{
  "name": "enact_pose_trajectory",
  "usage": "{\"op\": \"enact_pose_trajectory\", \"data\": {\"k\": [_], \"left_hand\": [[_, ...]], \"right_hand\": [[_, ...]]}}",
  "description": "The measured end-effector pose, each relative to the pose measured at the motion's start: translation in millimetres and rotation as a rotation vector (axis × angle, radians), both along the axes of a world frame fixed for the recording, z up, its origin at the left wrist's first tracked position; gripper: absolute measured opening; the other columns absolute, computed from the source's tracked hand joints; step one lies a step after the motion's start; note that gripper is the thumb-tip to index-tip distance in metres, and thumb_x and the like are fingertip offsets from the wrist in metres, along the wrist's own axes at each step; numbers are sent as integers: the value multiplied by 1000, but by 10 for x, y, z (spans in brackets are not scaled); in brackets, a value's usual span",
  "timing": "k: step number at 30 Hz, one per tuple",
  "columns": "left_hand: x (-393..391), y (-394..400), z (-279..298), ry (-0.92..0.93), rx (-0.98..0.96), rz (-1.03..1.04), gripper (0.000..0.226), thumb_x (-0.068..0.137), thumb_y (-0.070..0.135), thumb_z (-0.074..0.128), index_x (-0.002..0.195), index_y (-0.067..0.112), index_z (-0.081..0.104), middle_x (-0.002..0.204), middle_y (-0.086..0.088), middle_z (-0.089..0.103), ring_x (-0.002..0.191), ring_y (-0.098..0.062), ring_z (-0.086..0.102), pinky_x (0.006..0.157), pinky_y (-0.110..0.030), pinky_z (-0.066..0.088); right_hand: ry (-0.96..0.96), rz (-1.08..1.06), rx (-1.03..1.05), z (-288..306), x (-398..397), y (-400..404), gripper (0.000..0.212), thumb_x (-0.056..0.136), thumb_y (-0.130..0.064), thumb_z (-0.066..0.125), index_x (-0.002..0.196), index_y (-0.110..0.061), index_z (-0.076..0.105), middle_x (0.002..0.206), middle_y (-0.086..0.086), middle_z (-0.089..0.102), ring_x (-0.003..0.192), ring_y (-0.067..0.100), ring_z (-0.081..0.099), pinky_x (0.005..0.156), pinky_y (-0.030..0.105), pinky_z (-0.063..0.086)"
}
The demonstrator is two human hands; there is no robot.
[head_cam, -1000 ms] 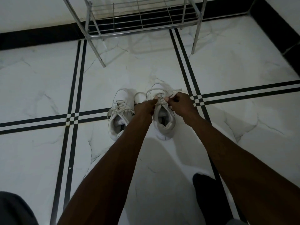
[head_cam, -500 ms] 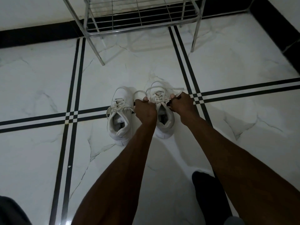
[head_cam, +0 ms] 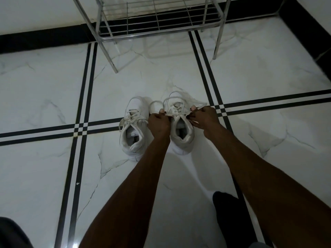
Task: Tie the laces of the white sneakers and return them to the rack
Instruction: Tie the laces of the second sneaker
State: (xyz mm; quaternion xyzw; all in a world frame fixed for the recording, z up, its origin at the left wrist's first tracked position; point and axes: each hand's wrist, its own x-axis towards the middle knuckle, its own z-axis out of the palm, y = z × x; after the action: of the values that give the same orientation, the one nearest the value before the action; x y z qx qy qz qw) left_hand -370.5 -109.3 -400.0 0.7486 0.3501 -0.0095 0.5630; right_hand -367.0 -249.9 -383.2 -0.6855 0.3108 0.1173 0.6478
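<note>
Two white sneakers stand side by side on the floor, toes pointing away from me. The left sneaker (head_cam: 133, 135) has a tied bow over its tongue. Over the right sneaker (head_cam: 182, 135) my left hand (head_cam: 158, 124) and my right hand (head_cam: 206, 118) each pinch one end of its laces (head_cam: 177, 114), which run taut between them. Loose lace loops curl over the toe. The metal wire rack (head_cam: 157, 18) stands beyond the shoes, its lower shelf bare.
White marble floor tiles carry black double stripes (head_cam: 86, 86). A black skirting band (head_cam: 44, 38) runs along the far wall and the right wall. My dark foot (head_cam: 227, 210) rests at the lower right, dark cloth at the lower left corner.
Both hands have pulled apart sideways from the shoe's middle, drawing the lace tight across the right sneaker. The view has tilted slightly downward.
</note>
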Motion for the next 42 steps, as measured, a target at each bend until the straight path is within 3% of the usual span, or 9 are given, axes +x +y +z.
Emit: {"op": "enact_pose_trajectory", "data": {"k": [3,6,10,13,16,20,25,30,42], "left_hand": [[-46,120,68,-36,22,-65,42,100,40,52,116,2,58,109,-9,70,102,-27,66,93,-39,53],[-133,233,121,-120,333,-240,47,92,9,57,136,6,43,127,-15,61,114,-31,60,89,-35,42],[-156,269,69,-278,770,-697,58,82,2,60,136,23,55,148,-4,43,131,-35,38,95,-44,41],[-92,273,63,-147,862,-819,33,90,12,59,121,23,65,140,0,50,136,-34,34,102,-49,30],[-8,368,117,-41,891,-881,23,99,27,53,110,16,69,130,-6,57,132,-36,39,105,-53,30],[47,564,265,-183,599,-844,28,95,45,49,83,28,68,100,2,69,106,-24,63,100,-55,44],[100,455,578,-299,57,-708,41,105,38,50,90,7,72,93,2,75,79,5,69,67,-16,50],[254,288,459,-230,-354,-502,39,103,37,48,80,9,64,89,-9,77,89,-27,75,90,-45,54],[269,269,327,-250,-237,-631,27,106,20,44,120,23,67,74,4,57,64,-6,50,61,-18,45]], "right_hand": [[53,142,-65,88,17,-163,32,88,-33,75,99,-4,66,103,16,70,78,18,68,66,31,61],[-149,294,-639,39,44,-315,77,67,-41,90,123,-2,55,118,11,59,104,25,59,85,40,55],[-502,715,-1034,32,66,-266,42,80,-14,73,120,-22,67,127,10,62,123,36,53,101,51,45],[-358,829,-997,56,44,-236,14,89,-17,65,101,-16,71,104,10,73,101,33,67,85,47,54],[-311,790,-879,152,9,-282,22,97,-22,58,91,-5,70,84,10,74,81,24,70,74,39,57],[-282,665,-477,350,73,-384,27,96,-30,64,85,-8,74,73,-1,72,65,-3,69,61,12,51],[-239,491,-103,475,250,-200,33,101,-34,52,94,-9,72,105,5,77,107,22,70,84,35,56],[-184,298,241,452,294,-38,33,102,-41,47,94,-13,62,100,6,77,89,20,71,75,34,49],[-238,390,28,308,289,-19,45,100,-4,52,138,-28,57,104,2,75,90,15,69,71,32,51]]}}
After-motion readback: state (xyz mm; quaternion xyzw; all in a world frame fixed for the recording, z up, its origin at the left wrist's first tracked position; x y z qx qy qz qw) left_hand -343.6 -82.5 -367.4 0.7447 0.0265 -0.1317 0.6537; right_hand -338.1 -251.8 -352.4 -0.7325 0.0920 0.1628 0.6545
